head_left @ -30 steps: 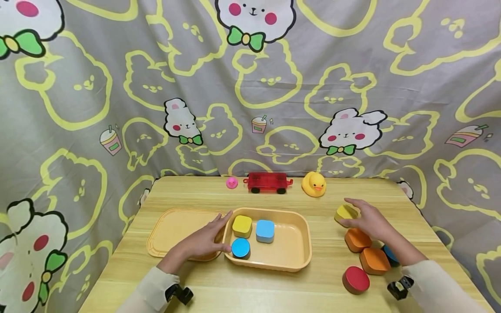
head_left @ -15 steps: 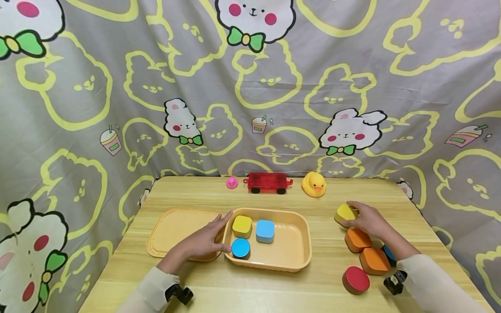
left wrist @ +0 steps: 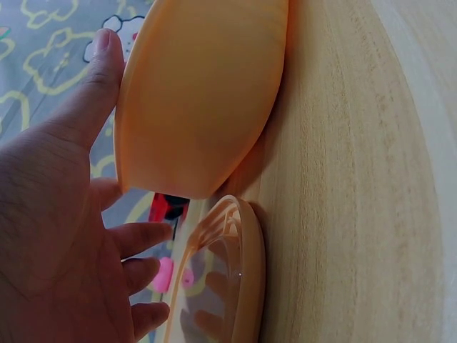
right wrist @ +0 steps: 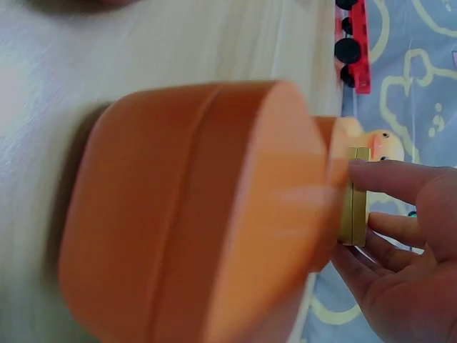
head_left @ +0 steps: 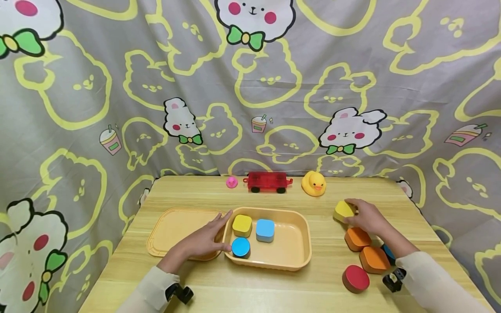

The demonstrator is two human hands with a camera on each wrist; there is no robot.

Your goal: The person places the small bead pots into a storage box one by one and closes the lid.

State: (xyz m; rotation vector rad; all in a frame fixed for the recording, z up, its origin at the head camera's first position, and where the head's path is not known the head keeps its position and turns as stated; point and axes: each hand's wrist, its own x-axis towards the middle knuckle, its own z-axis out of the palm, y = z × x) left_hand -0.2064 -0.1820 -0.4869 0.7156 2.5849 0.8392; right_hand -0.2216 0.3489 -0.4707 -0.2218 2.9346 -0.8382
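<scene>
A right hand (head_left: 367,216) pinched a yellow block (head_left: 343,211) between thumb and fingers at the right of a wooden table (head_left: 274,291), just beyond two orange blocks (head_left: 358,239) and well apart from a peach-coloured box (head_left: 291,243). The left hand (head_left: 207,238) grasped nothing, its fingers spread, thumb and forefinger against the box's near end. From where I stood, it was impossible to tell whether the yellow block had left the tabletop. A low swing of the wrist could have knocked the nearer orange block; the smooth, rounded sides could have slipped from so light a hold. A push from the left hand might have slid the box.

Only the head view took in the three blocks inside: a second yellow block (head_left: 242,225), a pale blue block (head_left: 265,230) and a round blue block (head_left: 240,248). The left wrist view showed the outer wall and the raised edge of the lid (left wrist: 246,279); the right wrist view, a seam along the yellow block's side.
</scene>
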